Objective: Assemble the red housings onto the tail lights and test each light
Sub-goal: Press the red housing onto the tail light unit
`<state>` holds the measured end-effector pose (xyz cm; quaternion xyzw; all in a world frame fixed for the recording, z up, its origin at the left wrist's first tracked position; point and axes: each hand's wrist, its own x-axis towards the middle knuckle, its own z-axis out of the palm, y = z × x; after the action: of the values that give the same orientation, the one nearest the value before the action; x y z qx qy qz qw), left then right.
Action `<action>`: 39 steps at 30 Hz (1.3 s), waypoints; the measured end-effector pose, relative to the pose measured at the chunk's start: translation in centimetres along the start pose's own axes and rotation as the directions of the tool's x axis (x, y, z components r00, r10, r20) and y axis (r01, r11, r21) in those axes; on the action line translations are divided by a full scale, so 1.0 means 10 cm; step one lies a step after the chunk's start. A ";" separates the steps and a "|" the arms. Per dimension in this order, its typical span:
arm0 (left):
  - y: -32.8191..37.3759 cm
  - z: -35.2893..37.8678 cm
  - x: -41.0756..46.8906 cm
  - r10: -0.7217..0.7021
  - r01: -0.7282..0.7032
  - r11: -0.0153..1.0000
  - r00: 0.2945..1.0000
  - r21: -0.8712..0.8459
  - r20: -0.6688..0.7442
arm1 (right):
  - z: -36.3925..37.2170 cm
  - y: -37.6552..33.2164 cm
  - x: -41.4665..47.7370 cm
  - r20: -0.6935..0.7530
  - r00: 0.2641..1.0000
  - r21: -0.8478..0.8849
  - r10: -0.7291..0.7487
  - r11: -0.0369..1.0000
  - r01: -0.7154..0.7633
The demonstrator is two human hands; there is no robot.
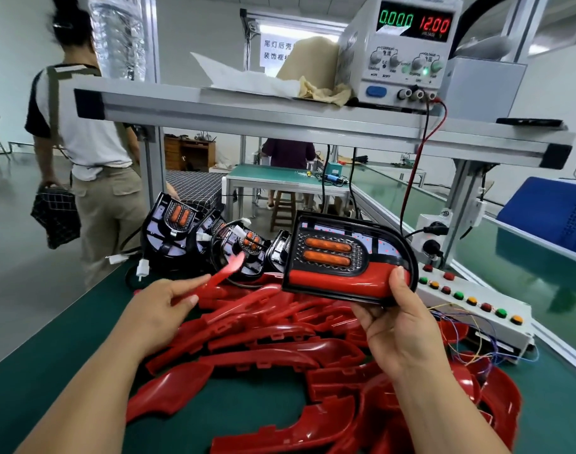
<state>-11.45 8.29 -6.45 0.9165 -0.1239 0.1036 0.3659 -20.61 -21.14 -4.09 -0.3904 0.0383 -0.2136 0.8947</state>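
Tail light [345, 257] gripped by right hand [402, 326], while left hand [160, 311] pinches a red housing [222, 276].

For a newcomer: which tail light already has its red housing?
Above the pile of loose red housings on the green bench, the right hand holds up one tail light. Unlike the bare black ones beside it, it has red along its lower edge.

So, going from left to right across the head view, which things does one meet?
A standing person → left hand, pinching a red housing → tail light, held by the right hand → button box → blue object at the right edge.
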 end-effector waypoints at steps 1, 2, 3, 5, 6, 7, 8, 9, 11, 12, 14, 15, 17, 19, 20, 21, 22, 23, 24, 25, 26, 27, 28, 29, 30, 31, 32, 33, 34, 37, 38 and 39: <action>0.00 0.03 0.01 0.000 -0.002 0.999 1.000 0.050 0.029 | 0.00 0.00 0.00 -0.009 1.000 0.004 -0.006 1.000 0.006; -0.01 0.05 0.01 -0.008 0.003 0.996 0.999 0.086 0.054 | -0.01 -0.01 0.01 -0.017 1.000 0.007 -0.012 1.000 0.012; -0.01 0.05 0.02 -0.017 0.009 0.995 0.997 0.104 0.074 | -0.01 -0.02 0.01 -0.025 1.000 0.011 -0.017 1.000 0.018; -0.01 0.06 0.02 -0.022 0.011 0.991 0.997 0.135 0.081 | -0.02 -0.03 0.01 -0.039 0.999 0.023 -0.024 0.999 0.025; 0.00 0.07 0.03 -0.011 0.002 0.987 0.998 0.163 0.056 | -0.02 -0.03 0.01 -0.046 0.999 0.029 -0.027 0.999 0.029; 0.04 0.09 0.03 0.012 -0.015 0.983 1.000 0.183 0.021 | -0.03 -0.03 0.01 -0.052 0.998 0.032 -0.031 0.999 0.032; 0.09 0.13 0.03 0.043 -0.042 0.981 0.999 0.192 -0.004 | -0.03 -0.03 0.02 -0.057 0.998 0.031 -0.034 0.999 0.036; 0.15 0.17 0.02 0.072 -0.071 0.977 0.997 0.201 0.001 | -0.03 -0.03 0.02 -0.060 0.998 0.028 -0.035 0.999 0.037; 0.24 0.27 0.01 0.067 -0.084 0.971 0.994 0.225 0.083 | -0.04 -0.03 0.03 -0.061 0.998 0.025 -0.034 0.999 0.036; 0.26 0.31 0.00 0.044 -0.071 0.971 0.992 0.228 0.120 | -0.05 -0.02 0.03 -0.059 0.998 0.025 -0.033 0.999 0.034; 0.28 0.36 0.02 0.029 -0.059 0.977 0.989 0.207 0.145 | -0.04 -0.03 0.03 -0.057 0.998 0.025 -0.032 0.999 0.034; 0.28 0.37 0.02 0.029 -0.056 0.981 0.989 0.187 0.147 | -0.04 -0.03 0.03 -0.059 0.998 0.025 -0.035 0.999 0.036; 0.30 0.37 0.00 0.024 -0.051 0.986 0.986 0.161 0.166 | -0.03 -0.04 0.03 -0.063 0.997 0.032 -0.045 0.998 0.047; 0.36 0.35 -0.03 0.044 -0.077 0.978 0.985 0.194 0.168 | -0.03 -0.05 0.03 -0.070 0.996 0.045 -0.055 0.997 0.059; 0.42 0.33 -0.05 0.076 -0.107 0.971 0.986 0.215 0.145 | -0.03 -0.05 0.03 -0.075 0.995 0.050 -0.058 0.997 0.062; 0.50 0.33 -0.09 0.128 -0.151 0.965 0.985 0.213 0.115 | -0.03 -0.06 0.03 -0.079 0.995 0.055 -0.060 0.996 0.065; 0.61 0.33 -0.15 0.200 -0.214 0.958 0.975 0.190 0.093 | -0.02 -0.07 0.04 -0.083 0.995 0.056 -0.062 0.996 0.067; 0.73 0.35 -0.21 0.281 -0.294 0.943 0.954 0.155 0.100 | -0.02 -0.07 0.04 -0.087 0.994 0.055 -0.065 0.996 0.069; 0.84 0.40 -0.29 0.358 -0.375 0.920 0.923 0.118 0.142 | -0.02 -0.08 0.04 -0.091 0.994 0.053 -0.067 0.996 0.072; 0.95 0.48 -0.38 0.417 -0.440 0.894 0.887 0.084 0.200 | -0.01 -0.08 0.04 -0.094 0.993 0.052 -0.068 0.996 0.073; 1.04 0.57 -0.46 0.456 -0.484 0.873 0.855 0.062 0.249 | -0.01 -0.09 0.04 -0.094 0.993 0.053 -0.068 0.996 0.073; 1.10 0.68 -0.51 0.475 -0.510 0.858 0.835 0.064 0.278 | -0.01 -0.09 0.04 -0.092 0.993 0.053 -0.069 0.996 0.074; 1.13 0.78 -0.54 0.478 -0.521 0.848 0.829 0.093 0.289 | -0.01 -0.09 0.04 -0.092 0.993 0.053 -0.071 0.996 0.076; 1.14 0.87 -0.55 0.463 -0.518 0.844 0.836 0.143 0.295 | -0.01 -0.08 0.04 -0.093 0.993 0.054 -0.073 0.996 0.078; 1.14 0.94 -0.55 0.435 -0.503 0.840 0.849 0.204 0.302 | -0.01 -0.08 0.03 -0.092 0.993 0.056 -0.073 0.995 0.078; 1.13 1.00 -0.53 0.403 -0.485 0.833 0.861 0.265 0.311 | -0.01 -0.08 0.02 -0.089 0.993 0.060 -0.071 0.995 0.077; 1.11 1.03 -0.52 0.374 -0.470 0.823 0.870 0.318 0.321 | -0.01 -0.08 0.02 -0.085 0.994 0.063 -0.070 0.995 0.076; 1.10 1.05 -0.50 0.351 -0.459 0.815 0.877 0.355 0.328 | -0.02 -0.08 0.02 -0.081 0.994 0.063 -0.069 0.995 0.074; 1.08 1.05 -0.50 0.336 -0.452 0.811 0.880 0.372 0.337 | -0.02 -0.07 0.02 -0.078 0.995 0.059 -0.067 0.996 0.072; 1.07 1.03 -0.49 0.319 -0.453 0.817 0.871 0.356 0.374 | -0.02 -0.07 0.02 -0.078 0.995 0.059 -0.064 0.996 0.069; 1.08 1.02 -0.50 0.315 -0.452 0.820 0.868 0.351 0.384 | -0.02 -0.07 0.02 -0.081 0.995 0.063 -0.065 0.996 0.070; 1.09 1.01 -0.50 0.308 -0.450 0.821 0.867 0.351 0.392 | -0.02 -0.08 0.02 -0.089 0.994 0.067 -0.067 0.995 0.073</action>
<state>-18.53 -5.66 -7.98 0.9346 -0.3372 0.0511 0.1010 -20.75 -21.79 -3.66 -0.3504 0.0558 -0.2627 0.8973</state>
